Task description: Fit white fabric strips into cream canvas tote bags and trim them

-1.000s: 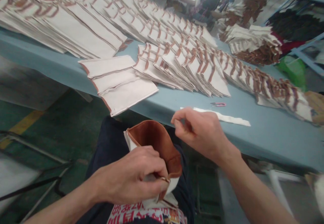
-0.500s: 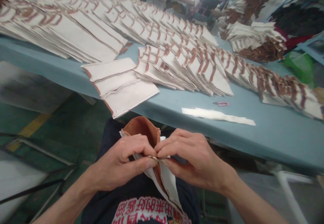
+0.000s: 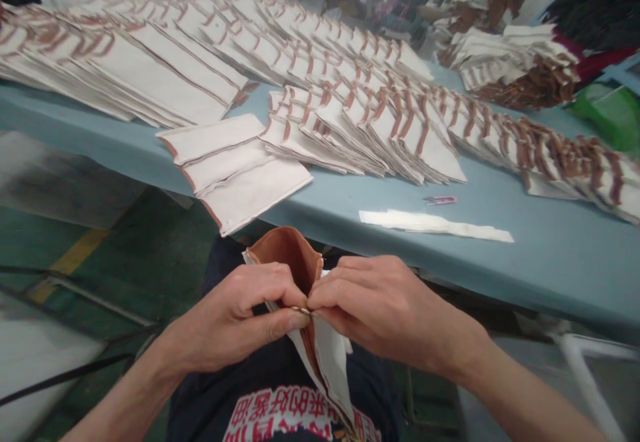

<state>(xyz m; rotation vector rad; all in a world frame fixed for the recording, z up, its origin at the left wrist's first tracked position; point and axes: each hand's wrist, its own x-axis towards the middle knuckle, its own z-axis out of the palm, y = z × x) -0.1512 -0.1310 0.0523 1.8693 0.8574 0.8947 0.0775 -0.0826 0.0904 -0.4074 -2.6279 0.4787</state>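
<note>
Over my lap is a sewn leather piece (image 3: pixel 331 360), off-white on one side and brown on the other, its top end gaping in a brown curve. My left hand (image 3: pixel 257 312) pinches its seam edge between thumb and fingers. Right beside it, my right hand (image 3: pixel 373 305) pinches the same edge, the fingertips of both hands almost touching. Between the thumbs the folded edge shows as a narrow strip. What lies under the fingers is hidden. A similar flat panel (image 3: pixel 240 169) with brown-edged seams overhangs the table edge in front of my hands.
Rows of overlapping off-white panels (image 3: pixel 365 129) with brown edges cover much of the blue-green table (image 3: pixel 560 262). Pink thread snips (image 3: pixel 441 200) and white strips (image 3: pixel 435 225) lie near its front edge. A pile of pieces (image 3: pixel 520 69) and a green bag (image 3: pixel 607 115) are at the back right.
Both hands keep their pinch on the leather piece at nearly the same spot. The view has shifted slightly. My right hand's fingers look a little more curled in.
</note>
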